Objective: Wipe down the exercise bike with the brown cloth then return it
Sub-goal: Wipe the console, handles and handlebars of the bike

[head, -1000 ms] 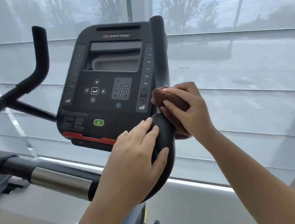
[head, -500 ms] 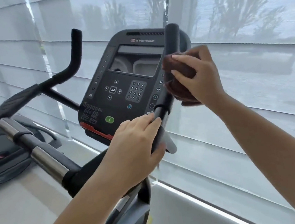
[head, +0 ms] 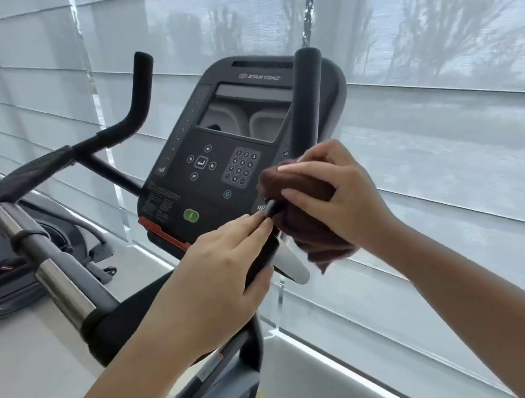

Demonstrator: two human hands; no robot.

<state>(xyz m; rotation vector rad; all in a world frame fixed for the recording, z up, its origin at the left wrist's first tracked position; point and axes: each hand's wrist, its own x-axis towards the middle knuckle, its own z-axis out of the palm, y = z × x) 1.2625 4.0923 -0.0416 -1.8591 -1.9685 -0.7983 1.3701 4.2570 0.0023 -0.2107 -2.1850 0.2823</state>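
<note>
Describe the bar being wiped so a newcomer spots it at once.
Start at the black console before the window blinds. Two black upright bars flank it; take the right bar. Unlike the left bar, it has the brown cloth held at its base by the right hand.

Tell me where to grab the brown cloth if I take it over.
Best bet: pinch the loose tail of the brown cloth hanging below the right hand, coming from underneath and the right; the rest is bunched round the right handlebar under that hand.
</note>
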